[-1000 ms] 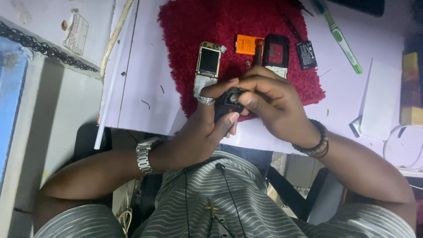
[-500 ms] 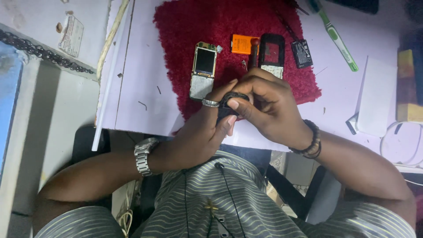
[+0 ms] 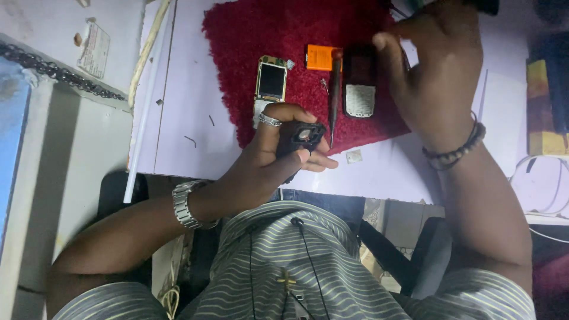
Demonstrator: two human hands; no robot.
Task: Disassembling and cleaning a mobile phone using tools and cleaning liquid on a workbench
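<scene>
The left hand [image 3: 269, 157] had its fingers clamped on a small black part [image 3: 303, 138] with a pale centre. The right hand [image 3: 435, 71] hovered above the red mat [image 3: 249, 65], fingers loosely apart.

On the mat [image 3: 284, 35] I see a phone board with a screen [image 3: 271, 83] at the left, a battery [image 3: 321, 57] to its right, then a screwdriver [image 3: 334, 95] and a phone housing [image 3: 360, 89] side by side. My left hand [image 3: 269, 160] holds a small phone part [image 3: 302, 137] over the mat's near edge; my right hand [image 3: 435, 77] hovers right of the housing. The mat lies on the table [image 3: 178, 89].
</scene>
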